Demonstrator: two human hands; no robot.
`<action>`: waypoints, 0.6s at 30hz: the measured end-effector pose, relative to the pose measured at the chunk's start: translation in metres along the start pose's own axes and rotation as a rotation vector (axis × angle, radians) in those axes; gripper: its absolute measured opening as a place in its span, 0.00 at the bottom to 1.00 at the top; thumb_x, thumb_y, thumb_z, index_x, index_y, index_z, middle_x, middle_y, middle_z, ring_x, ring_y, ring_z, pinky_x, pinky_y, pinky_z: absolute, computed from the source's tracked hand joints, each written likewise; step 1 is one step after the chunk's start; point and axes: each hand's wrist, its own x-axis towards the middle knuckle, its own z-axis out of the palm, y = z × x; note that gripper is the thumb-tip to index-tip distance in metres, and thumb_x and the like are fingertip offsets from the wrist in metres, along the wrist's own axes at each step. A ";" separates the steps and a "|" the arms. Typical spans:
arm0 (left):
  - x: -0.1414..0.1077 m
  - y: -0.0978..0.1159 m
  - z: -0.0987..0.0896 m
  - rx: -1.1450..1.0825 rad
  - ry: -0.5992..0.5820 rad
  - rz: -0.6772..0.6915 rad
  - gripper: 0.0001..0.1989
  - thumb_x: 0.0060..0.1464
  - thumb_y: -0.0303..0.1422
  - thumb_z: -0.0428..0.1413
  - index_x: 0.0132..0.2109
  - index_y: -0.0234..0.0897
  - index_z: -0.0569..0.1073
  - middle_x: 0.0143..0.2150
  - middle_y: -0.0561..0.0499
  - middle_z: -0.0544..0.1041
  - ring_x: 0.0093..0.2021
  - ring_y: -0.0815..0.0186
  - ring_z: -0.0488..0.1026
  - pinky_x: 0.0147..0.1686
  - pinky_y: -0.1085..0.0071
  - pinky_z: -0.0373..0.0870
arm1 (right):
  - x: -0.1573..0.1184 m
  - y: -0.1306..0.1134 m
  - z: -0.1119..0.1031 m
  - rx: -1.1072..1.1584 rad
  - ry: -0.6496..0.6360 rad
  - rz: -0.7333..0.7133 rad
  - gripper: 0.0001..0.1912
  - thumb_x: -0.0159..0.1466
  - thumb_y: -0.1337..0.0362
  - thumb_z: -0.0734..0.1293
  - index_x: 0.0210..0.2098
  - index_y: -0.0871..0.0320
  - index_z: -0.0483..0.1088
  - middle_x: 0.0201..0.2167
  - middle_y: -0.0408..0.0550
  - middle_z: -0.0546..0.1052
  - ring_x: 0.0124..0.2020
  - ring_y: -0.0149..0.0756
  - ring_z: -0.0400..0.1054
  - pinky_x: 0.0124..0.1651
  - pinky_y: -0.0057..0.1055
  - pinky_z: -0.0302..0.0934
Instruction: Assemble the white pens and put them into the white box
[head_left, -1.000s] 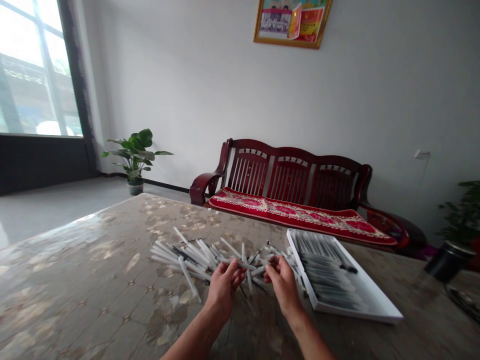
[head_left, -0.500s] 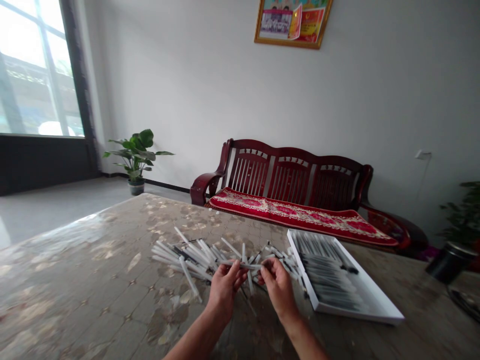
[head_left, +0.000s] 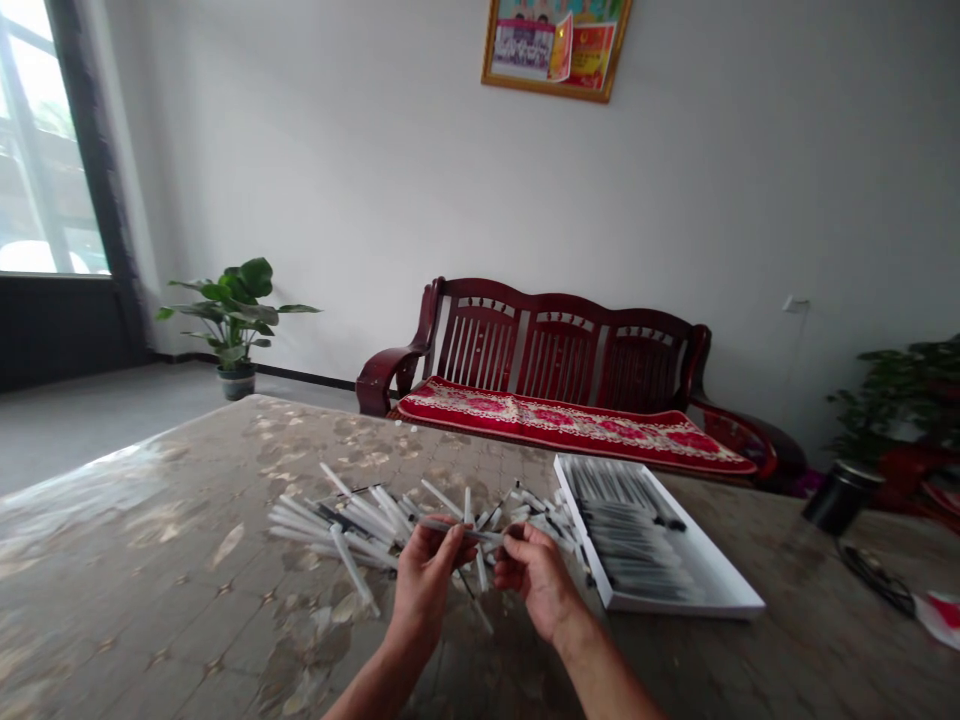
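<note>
White plastic tube point(head_left: 461, 531), slim with a darker tip, lies almost level across the gap between the hands, its long axis running left to right and dipping slightly toward the right. Left hand point(head_left: 424, 585): fingers and thumb closed on the tube's left end, holding it. Right hand point(head_left: 536, 585): curled, fingertips point(head_left: 517, 533) at or just beside the right end; firmness of contact cannot be told.

Directly behind and left of the grip, a loose heap of similar tubes point(head_left: 349, 525) lies crossed at mixed angles, its strays reaching beneath both hands. Right of the right hand, a shallow white tray point(head_left: 675, 608) holds tightly packed rows of dark-tipped tubes point(head_left: 622, 530), all lying side by side, its left wall near the heap's last strays. Under everything, a glossy marbled tabletop point(head_left: 135, 530) extends well left of the grip; its far edge runs ahead, with a dark red wooden bench point(head_left: 555, 335) beyond.
</note>
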 end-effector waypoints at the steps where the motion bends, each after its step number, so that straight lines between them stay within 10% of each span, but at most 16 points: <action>1: 0.001 0.000 0.000 -0.006 0.014 -0.011 0.24 0.33 0.43 0.71 0.34 0.35 0.72 0.30 0.52 0.80 0.31 0.65 0.78 0.30 0.72 0.75 | 0.002 -0.002 -0.001 -0.076 -0.014 -0.033 0.17 0.48 0.53 0.72 0.31 0.56 0.67 0.23 0.41 0.75 0.22 0.34 0.69 0.24 0.29 0.63; 8: -0.001 -0.004 0.001 -0.030 0.016 -0.109 0.25 0.30 0.42 0.72 0.35 0.35 0.73 0.30 0.52 0.79 0.31 0.66 0.78 0.28 0.75 0.73 | -0.003 -0.026 -0.004 -0.870 -0.060 -0.584 0.11 0.62 0.63 0.64 0.41 0.51 0.77 0.40 0.46 0.80 0.46 0.39 0.71 0.50 0.33 0.61; 18: -0.003 -0.008 0.001 0.174 -0.068 -0.191 0.29 0.32 0.45 0.70 0.40 0.37 0.72 0.34 0.50 0.80 0.29 0.64 0.78 0.26 0.73 0.70 | 0.021 -0.053 -0.047 -1.117 -0.036 -0.372 0.13 0.59 0.67 0.62 0.37 0.57 0.78 0.36 0.48 0.81 0.40 0.38 0.73 0.43 0.29 0.61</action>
